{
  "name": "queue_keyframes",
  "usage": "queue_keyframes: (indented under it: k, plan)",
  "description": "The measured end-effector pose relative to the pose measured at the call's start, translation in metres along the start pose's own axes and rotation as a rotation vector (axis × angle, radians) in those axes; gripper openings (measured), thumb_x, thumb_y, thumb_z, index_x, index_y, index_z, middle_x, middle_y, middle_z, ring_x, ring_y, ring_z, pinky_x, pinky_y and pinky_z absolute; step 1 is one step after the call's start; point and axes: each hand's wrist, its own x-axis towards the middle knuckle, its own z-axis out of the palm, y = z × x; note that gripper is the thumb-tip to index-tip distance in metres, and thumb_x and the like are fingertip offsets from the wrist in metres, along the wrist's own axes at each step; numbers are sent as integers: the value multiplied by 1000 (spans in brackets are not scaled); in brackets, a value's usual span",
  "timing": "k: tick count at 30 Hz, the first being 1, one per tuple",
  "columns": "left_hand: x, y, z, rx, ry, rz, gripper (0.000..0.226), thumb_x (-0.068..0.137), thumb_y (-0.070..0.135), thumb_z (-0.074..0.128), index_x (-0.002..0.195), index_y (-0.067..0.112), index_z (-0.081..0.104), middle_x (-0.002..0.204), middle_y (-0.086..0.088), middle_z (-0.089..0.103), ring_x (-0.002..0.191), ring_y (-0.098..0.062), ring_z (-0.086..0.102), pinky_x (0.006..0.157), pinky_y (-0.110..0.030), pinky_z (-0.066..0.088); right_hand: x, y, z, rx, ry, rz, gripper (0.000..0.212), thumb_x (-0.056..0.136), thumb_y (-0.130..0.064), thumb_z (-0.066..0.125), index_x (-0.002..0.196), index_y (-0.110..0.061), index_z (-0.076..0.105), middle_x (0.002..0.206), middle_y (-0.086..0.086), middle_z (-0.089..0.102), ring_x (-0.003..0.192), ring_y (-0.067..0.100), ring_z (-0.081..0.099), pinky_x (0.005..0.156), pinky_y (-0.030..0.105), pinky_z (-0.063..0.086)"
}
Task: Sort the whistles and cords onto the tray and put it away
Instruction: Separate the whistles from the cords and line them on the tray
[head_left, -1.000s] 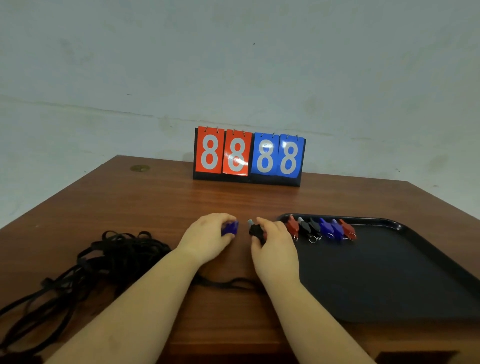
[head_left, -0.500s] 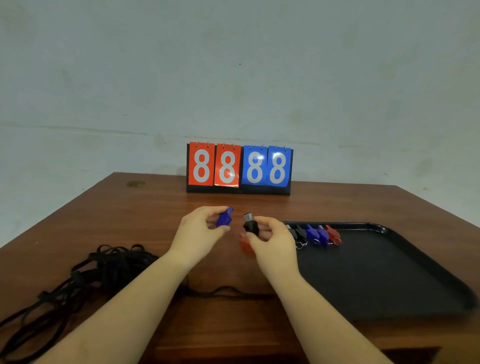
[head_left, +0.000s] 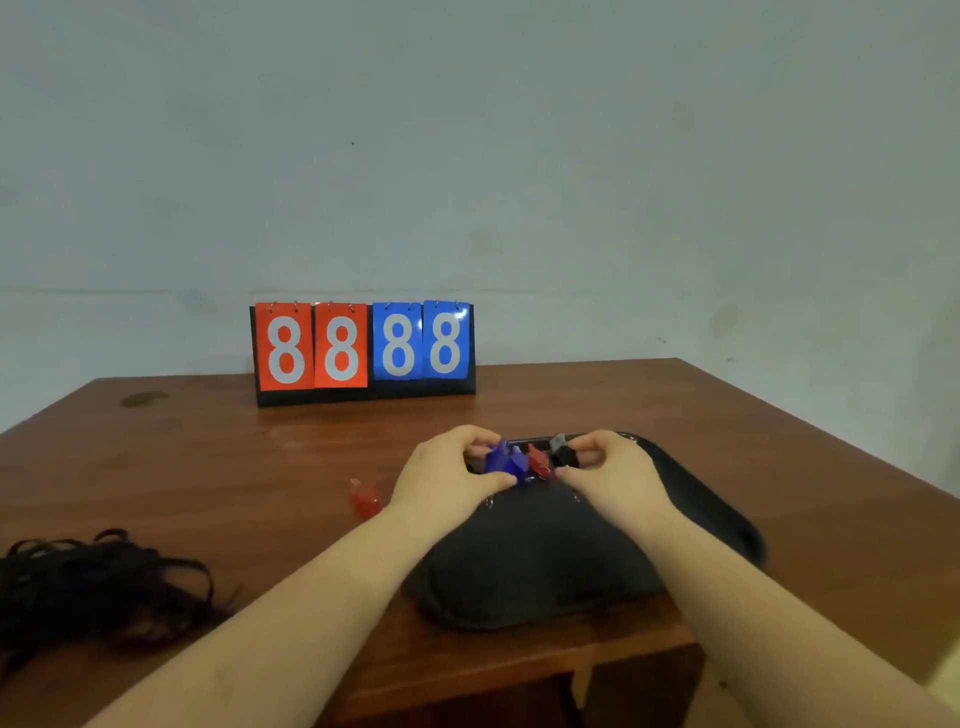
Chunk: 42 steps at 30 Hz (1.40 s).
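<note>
A black tray (head_left: 717, 509) lies on the wooden table at the right. At its far edge my left hand (head_left: 447, 475) pinches a blue whistle (head_left: 497, 457), held among other blue whistles. My right hand (head_left: 613, 470) pinches a black whistle (head_left: 563, 453) with a grey mouthpiece. Between the two hands a red whistle (head_left: 537, 460) lies on the tray. Another red whistle (head_left: 365, 498) lies on the table, left of the tray. A tangle of black cords (head_left: 98, 582) sits at the table's left front.
A flip scoreboard (head_left: 363, 351) with red and blue 8s stands at the table's back, against the wall. The table's front edge (head_left: 519, 670) runs just below the tray. A round brass inset (head_left: 144, 399) marks the far left corner.
Both hands lifted a whistle each off the table and carried them right, to the tray's far edge. A red whistle is now uncovered on the table. The camera shifted right.
</note>
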Motion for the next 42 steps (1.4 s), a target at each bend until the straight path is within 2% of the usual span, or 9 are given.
queue_keyframes:
  k: [4,8,11,16,26,31,35,38,42]
  plan:
    - [17,7,34,21,-26,-20,47,74,34,76,117,31,57,110,13,60,99,-3,53,80,-20,41,24,23,-22,-79,-29,35,38,81,-18,71,117,-16,58,98,-3,59,81,11,56,58,15,40]
    - [49,18,62,93,-90,-12,49,76,34,74,120,27,55,114,9,60,104,-9,55,86,-26,46,53,35,-30,-157,-68,35,36,80,-19,72,114,-15,60,102,1,65,81,13,60,70,22,45]
    - [71,21,82,170,-90,-7,49,75,38,74,119,27,55,112,6,61,102,-12,56,90,-33,49,73,40,-31,-209,-100,16,33,81,-19,71,112,-14,62,96,0,63,78,11,58,71,23,45]
    - [96,15,110,309,-86,13,47,76,47,69,117,29,54,109,4,61,104,-17,52,91,-36,46,97,50,-26,-292,-160,26,37,80,-19,72,115,-11,62,109,5,66,96,20,62,87,31,51]
    - [106,13,114,601,-112,81,51,86,59,50,126,28,54,120,1,62,117,-21,49,106,-38,29,108,64,-14,-215,-182,39,44,80,-24,72,121,-11,61,115,6,67,99,20,64,90,32,51]
    - [97,14,105,603,-183,52,48,91,45,48,135,27,46,135,-4,51,132,-22,35,116,-43,8,107,64,-12,-143,-186,79,41,82,-15,70,122,-10,60,113,7,67,90,18,64,86,30,52]
    - [95,13,104,601,-175,49,48,90,43,48,134,26,47,132,-2,54,130,-23,37,115,-43,10,105,61,-6,-121,-173,83,37,81,-15,71,117,-9,63,105,7,69,91,20,66,88,36,54]
    - [95,10,105,595,-140,46,46,89,45,48,132,25,50,128,-2,57,126,-24,41,114,-42,14,104,57,-1,-153,-167,59,38,82,-18,71,118,-10,63,110,6,69,95,19,64,85,29,51]
    - [95,9,102,558,-139,48,45,90,45,47,132,26,50,130,-3,54,127,-25,39,114,-43,15,102,52,4,-178,-179,26,40,83,-20,70,120,-10,62,111,6,68,96,19,63,86,29,49]
